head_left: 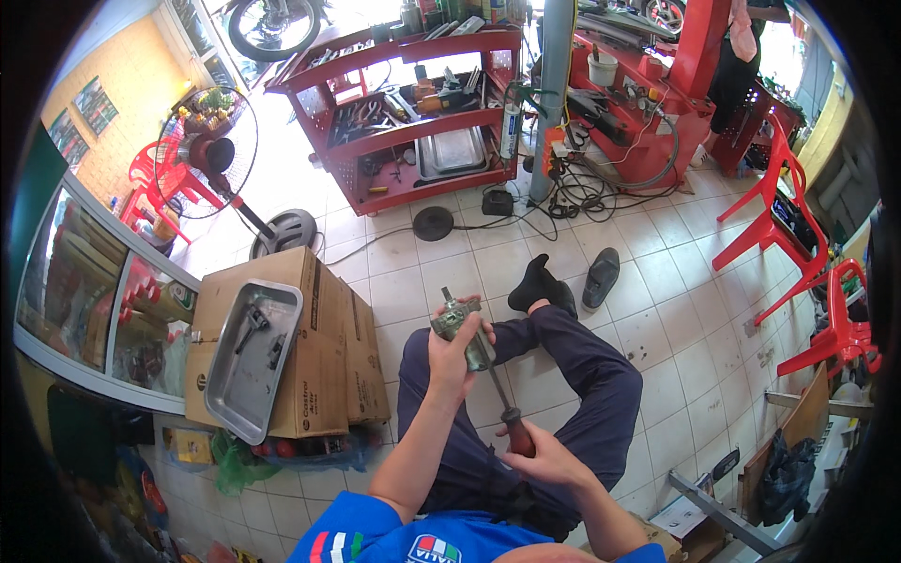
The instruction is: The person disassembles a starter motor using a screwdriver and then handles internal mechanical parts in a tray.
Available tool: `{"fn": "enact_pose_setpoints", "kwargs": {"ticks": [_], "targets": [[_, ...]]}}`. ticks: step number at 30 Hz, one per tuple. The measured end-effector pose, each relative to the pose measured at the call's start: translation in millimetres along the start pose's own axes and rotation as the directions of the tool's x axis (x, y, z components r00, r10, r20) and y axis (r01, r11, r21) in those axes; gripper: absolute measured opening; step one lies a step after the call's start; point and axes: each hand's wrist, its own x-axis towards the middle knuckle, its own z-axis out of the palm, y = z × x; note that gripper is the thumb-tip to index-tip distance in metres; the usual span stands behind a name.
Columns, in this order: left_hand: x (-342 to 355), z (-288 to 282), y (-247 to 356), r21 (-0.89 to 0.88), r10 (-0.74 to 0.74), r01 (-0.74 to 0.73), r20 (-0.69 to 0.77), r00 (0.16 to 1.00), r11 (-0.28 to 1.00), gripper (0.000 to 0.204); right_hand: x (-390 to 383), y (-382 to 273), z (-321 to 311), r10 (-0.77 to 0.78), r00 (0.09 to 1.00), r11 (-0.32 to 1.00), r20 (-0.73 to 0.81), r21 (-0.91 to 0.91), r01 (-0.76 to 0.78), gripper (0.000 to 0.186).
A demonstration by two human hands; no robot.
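We sit with our legs spread above the pale tiled floor [427,272], and the work is held up between our knees. Our left hand [450,357] is curled round a grey-green metal part [479,351], thumb across its near side, with a narrow stub pointing to the far side. Our right hand [547,458], nearer to us and further right, is closed round the reddish handle of a screwdriver [510,414]. The shaft runs far and left to the near end of the metal part; we cannot tell how far its tip goes in.

To the left we see a shallow metal tray [232,399] lying on a cardboard box [324,347], with a few dark pieces [251,325] inside. Beyond it, on the far left, stands a fan [208,155] on a round base. On the far side a red tool cart [413,141] carries hand tools on its shelves, and a grey post [556,94] rises just right of it. Past our feet lies a dark shoe [601,279], and red plastic chairs [784,235] stand at the right.
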Motion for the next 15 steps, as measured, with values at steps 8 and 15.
{"fn": "enact_pose_setpoints", "kwargs": {"ticks": [8, 15], "targets": [[1.8, -2.7, 9.0, 0.096, -0.004, 0.000, 0.048, 0.999, 0.995, 0.036, -9.6, -31.2, 16.7, 0.027, 0.967, 0.996, -0.254, 0.087, -0.005, 0.053], [4.7, -10.1, 2.9, 0.078, 0.024, -0.027, 0.029, 0.999, 0.997, 0.037, -5.7, 2.0, 5.7, -0.242, 0.963, 0.966, -0.122, -0.123, 0.228, 0.065]]}}
